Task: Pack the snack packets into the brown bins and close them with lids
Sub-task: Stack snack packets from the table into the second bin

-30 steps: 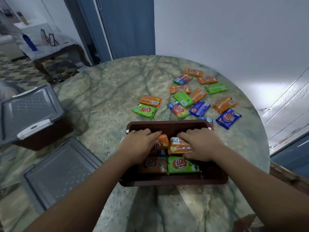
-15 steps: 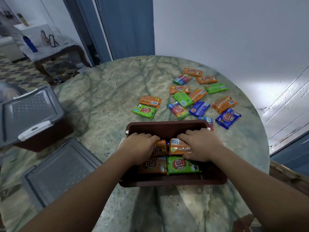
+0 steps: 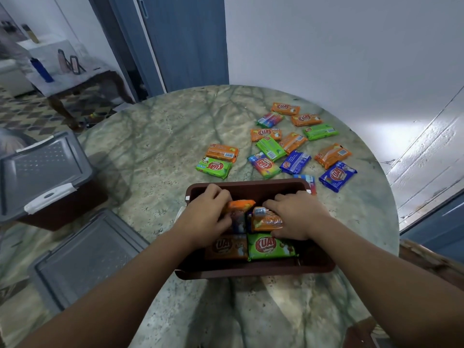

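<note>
The open brown bin (image 3: 253, 271) sits at 6 o'clock on the round table (image 3: 155, 136), close to its near edge. The left hand (image 3: 204, 217) grips an orange packet (image 3: 239, 204) inside; the right hand (image 3: 297, 214) grips another (image 3: 266, 219). 13 loose packets (image 3: 270, 148) lie at 1 o'clock. 1 grey lid (image 3: 82, 259) at 8; bare marble at 11.
</note>
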The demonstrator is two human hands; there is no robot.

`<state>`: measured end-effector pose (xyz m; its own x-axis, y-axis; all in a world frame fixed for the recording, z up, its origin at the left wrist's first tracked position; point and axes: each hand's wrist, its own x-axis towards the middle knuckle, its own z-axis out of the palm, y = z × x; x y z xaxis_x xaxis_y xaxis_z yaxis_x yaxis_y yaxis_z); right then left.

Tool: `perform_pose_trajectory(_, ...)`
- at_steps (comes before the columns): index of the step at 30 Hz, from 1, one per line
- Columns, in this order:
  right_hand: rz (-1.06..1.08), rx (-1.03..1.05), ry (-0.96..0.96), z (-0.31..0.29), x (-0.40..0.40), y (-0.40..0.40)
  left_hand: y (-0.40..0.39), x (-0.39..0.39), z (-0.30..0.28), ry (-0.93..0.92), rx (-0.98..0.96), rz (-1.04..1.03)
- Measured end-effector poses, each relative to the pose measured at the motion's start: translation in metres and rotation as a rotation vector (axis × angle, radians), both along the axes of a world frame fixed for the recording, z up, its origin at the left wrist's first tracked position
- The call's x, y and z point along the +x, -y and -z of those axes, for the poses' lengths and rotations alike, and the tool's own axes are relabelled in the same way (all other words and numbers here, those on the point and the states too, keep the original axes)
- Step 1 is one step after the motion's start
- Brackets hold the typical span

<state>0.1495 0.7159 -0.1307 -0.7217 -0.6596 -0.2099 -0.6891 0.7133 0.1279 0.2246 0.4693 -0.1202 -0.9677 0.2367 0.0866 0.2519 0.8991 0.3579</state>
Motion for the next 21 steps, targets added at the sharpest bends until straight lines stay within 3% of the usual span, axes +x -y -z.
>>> perform_pose_trajectory(5, -0.006, 0.005, -0.006, 0.0, -0.001, 0.0, -0.019, 0.014, -0.011, 0.058, 0.305, -0.303)
perform_pose_trajectory(9, -0.007, 0.007, -0.01, 0.0, -0.001, 0.0, -0.028, 0.022, 0.005, 0.309, 0.788, -0.629)
perform_pose_trajectory(11, -0.004, 0.004, -0.011, 0.001, -0.002, 0.0, -0.027, 0.022, 0.013, 0.371, 0.873, -0.71)
perform_pose_trajectory(13, -0.003, 0.005, -0.013, 0.001, -0.002, 0.0, -0.026, 0.021, 0.016, 0.357, 0.742, -0.69)
perform_pose_trajectory(19, -0.01, 0.008, -0.019, 0.002, -0.003, 0.0, -0.033, 0.026, 0.002, 0.371, -0.333, -0.283)
perform_pose_trajectory(21, -0.012, 0.01, -0.02, 0.003, -0.003, -0.001, -0.034, 0.025, -0.002, 0.36, -0.561, -0.216)
